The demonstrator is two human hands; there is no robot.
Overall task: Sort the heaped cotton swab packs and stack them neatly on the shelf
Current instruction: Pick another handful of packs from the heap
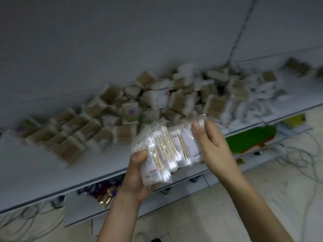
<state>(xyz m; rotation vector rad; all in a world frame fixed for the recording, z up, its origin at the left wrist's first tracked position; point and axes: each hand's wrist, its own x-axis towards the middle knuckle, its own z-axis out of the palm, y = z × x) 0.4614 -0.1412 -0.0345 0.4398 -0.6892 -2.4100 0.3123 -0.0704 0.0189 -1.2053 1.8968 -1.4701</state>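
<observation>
Both hands hold a bunch of several clear cotton swab packs (167,149) just above the front edge of the white shelf (43,175). My left hand (136,173) grips the bunch from below at its left end. My right hand (211,142) holds its right end, fingers curled over the top. Behind the hands, a long heap of cotton swab packs (157,100) with wooden sticks lies jumbled across the shelf. At the left end a group of packs (57,135) lies in overlapping rows. The picture is blurred.
A grey back panel (122,41) rises behind the shelf. Lower shelves hold coloured goods, purple and gold (103,191) on the left, green and yellow (251,137) on the right. Loose cables (297,154) lie on the pale tiled floor.
</observation>
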